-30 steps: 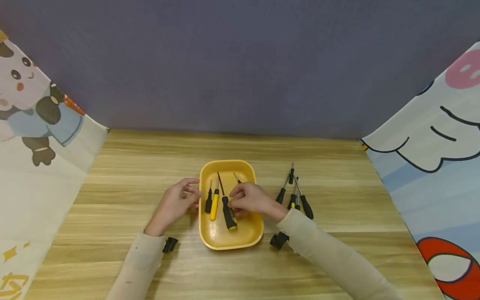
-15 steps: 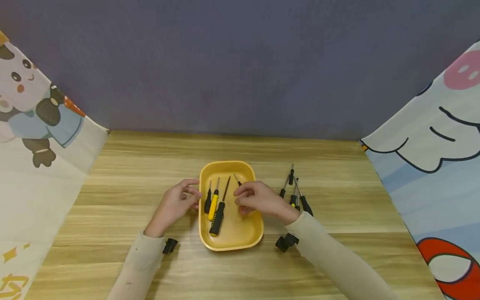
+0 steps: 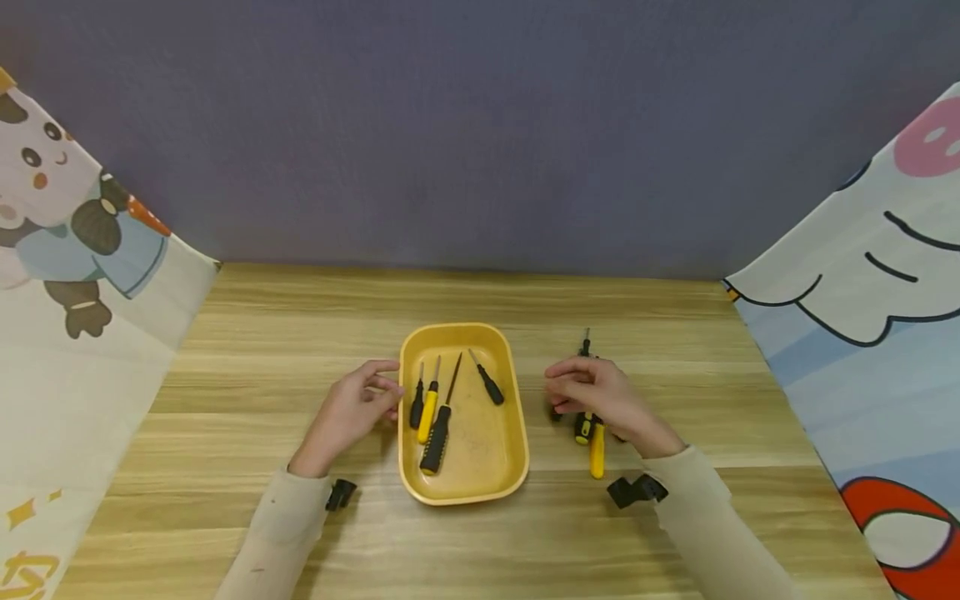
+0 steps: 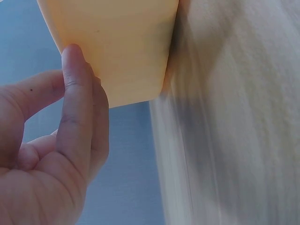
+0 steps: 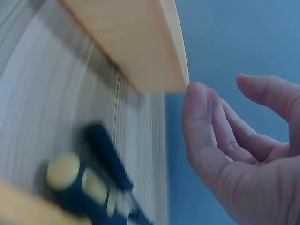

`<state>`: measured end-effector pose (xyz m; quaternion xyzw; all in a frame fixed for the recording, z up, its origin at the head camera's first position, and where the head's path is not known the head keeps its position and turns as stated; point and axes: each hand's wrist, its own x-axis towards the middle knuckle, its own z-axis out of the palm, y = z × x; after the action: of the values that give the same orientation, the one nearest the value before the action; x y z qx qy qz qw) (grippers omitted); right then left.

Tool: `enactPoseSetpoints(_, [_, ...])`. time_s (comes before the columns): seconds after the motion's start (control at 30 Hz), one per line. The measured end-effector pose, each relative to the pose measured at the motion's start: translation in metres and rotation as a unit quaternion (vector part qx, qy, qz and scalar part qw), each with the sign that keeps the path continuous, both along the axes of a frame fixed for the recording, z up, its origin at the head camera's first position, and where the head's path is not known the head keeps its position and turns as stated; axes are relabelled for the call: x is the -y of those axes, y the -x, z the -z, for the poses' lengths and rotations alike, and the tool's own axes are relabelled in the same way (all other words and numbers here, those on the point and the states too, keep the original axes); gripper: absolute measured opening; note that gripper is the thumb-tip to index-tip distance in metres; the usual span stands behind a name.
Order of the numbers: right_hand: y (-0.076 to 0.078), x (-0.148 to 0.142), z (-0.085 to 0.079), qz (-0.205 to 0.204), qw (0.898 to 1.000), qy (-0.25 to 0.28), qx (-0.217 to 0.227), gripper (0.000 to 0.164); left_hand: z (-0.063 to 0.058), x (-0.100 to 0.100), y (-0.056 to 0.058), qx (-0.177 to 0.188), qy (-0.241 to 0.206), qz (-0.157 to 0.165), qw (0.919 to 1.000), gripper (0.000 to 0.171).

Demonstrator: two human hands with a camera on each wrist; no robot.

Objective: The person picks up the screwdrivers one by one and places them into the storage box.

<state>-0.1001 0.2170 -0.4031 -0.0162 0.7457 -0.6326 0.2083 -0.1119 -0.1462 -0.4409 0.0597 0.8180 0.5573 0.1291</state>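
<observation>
My left hand (image 3: pixel 360 406) stays at the left rim of a yellow plastic tray (image 3: pixel 463 498), fingertips against the edge; the left wrist view shows them at the tray's outer wall (image 4: pixel 126 61). My right hand (image 3: pixel 596 396) is over the screwdrivers right of the tray, holding nothing, thumb and fingers apart in the right wrist view. Below it show a black-and-yellow screwdriver (image 3: pixel 584 428) and a yellow-handled one (image 3: pixel 597 454); others are partly hidden. Inside the tray lie a small black screwdriver (image 3: pixel 417 407), a yellow one (image 3: pixel 428 417), a thick black one (image 3: pixel 435 442) and another black one (image 3: pixel 491 387).
The wood-grain table (image 3: pixel 300 317) carries everything. Behind it stands a dark grey-blue panel (image 3: pixel 480 150). Cartoon-printed sheets flank it at the left (image 3: pixel 112 350) and right (image 3: pixel 885 367). A small black screwdriver (image 3: pixel 586 343) pokes out beyond my right hand.
My right hand has left the tray and moved right over the loose screwdrivers. In the tray, the thick black screwdriver has shifted left beside the yellow one. My left hand has stayed put.
</observation>
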Motion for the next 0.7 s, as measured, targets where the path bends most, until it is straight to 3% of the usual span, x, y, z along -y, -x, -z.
enactPoseSetpoints(0.23, [-0.003,-0.036,0.01,0.012,0.998,-0.044,-0.031,0.042,0.0,0.0,-0.001,-0.002,0.004,0.0,1.0,0.04])
enactPoseSetpoints(0.43, [-0.006,-0.057,0.018,0.055,0.994,-0.076,-0.048,0.039,-0.001,-0.001,-0.001,-0.001,0.004,0.0,1.0,0.041])
enactPoseSetpoints(0.53, [-0.008,-0.066,0.023,0.083,0.991,-0.089,-0.05,0.038,-0.01,-0.003,-0.004,0.001,0.001,-0.001,1.0,0.041])
enactPoseSetpoints(0.7, [-0.013,-0.076,0.03,0.112,0.984,-0.13,-0.047,0.037,-0.037,-0.01,-0.013,0.002,0.009,0.0,1.0,0.04])
